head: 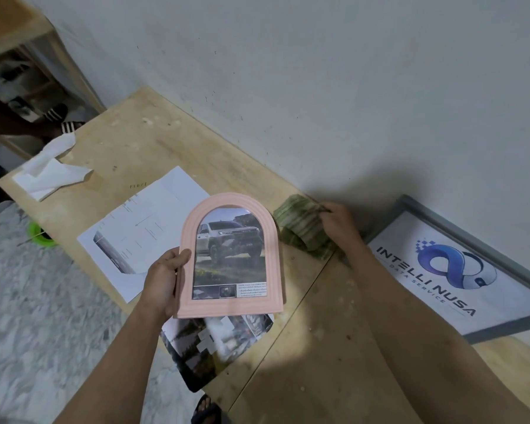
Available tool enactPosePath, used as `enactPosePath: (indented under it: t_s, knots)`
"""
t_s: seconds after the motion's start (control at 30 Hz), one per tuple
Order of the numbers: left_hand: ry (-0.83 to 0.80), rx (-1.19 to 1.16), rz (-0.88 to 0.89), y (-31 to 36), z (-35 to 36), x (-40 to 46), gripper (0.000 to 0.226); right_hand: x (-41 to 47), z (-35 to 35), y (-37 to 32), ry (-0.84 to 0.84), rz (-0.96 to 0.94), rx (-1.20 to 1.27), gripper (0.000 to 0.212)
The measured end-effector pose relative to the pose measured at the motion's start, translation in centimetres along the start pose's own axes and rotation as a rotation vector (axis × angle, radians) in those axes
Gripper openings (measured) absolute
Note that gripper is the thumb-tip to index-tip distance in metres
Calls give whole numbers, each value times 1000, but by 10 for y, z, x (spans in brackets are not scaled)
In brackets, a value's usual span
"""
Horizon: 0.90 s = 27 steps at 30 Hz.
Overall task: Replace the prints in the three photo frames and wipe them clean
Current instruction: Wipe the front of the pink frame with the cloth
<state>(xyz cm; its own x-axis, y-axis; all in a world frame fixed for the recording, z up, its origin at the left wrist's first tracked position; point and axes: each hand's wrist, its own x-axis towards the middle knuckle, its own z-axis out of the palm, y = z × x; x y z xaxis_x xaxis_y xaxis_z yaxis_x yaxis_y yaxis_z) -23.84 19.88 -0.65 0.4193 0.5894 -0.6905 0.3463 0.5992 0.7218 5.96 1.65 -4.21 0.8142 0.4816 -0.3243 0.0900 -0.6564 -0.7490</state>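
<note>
A pink arched photo frame (272, 258) with a print of a grey pickup truck in it is held face up above the wooden table (171, 148). My left hand (162, 276) grips its left edge, thumb on the front. My right hand (337, 224) holds a folded green cloth (300, 224) on the table just right of the frame. A grey rectangular frame (484, 240) with a logo print leans against the wall at the right. Under the pink frame lies an arch-cut dark print (214, 341).
White printed sheets (141, 228) lie on the table left of the frame, and crumpled white paper (49, 172) sits at the far left corner. A green round object (40, 234) lies on the marble floor. A wooden shelf (28, 56) and someone's sandalled foot (67, 123) are at upper left.
</note>
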Motion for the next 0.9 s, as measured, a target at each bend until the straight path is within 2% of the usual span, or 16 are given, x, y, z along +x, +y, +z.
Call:
enactPosePath:
  t_s: [0.07, 0.13, 0.23, 0.3, 0.33, 0.4, 0.47, 0.57, 0.7, 0.8, 0.9]
  knots:
    - [3, -15, -6, -1, 0, 0, 15, 0, -6, 2, 7, -14, -67, 36]
    - [5, -28, -11, -3, 2, 0, 16, -6, -6, 3, 71, -91, -119, 28]
    - [12, -32, -8, -6, 4, 0, 14, -17, 5, 10, 117, -390, -363, 16]
    - [21, -30, -6, -8, 5, 0, 13, -24, 15, 22, 55, -606, -556, 11]
    - [24, -31, -7, -9, 4, -1, 14, -28, 20, 29, 4, -656, -624, 11]
    - [27, -25, -2, -10, 4, -2, 19, -39, 30, 41, -95, -623, -693, 16]
    - [23, -17, 1, -10, 4, -4, 18, -44, 35, 48, -103, -493, -615, 25]
    - [28, -1, 12, -9, 6, -7, 12, -42, 38, 43, -78, -363, -476, 17]
    - [34, -11, 30, -12, 8, -8, 14, -35, 38, 33, -37, -190, -463, 49]
    - [25, -3, 33, -15, 10, -10, 14, -34, 38, 27, -87, -156, -525, 23]
    - [13, 17, 41, -16, 12, -18, 13, -43, 35, 16, -10, -60, -265, 9]
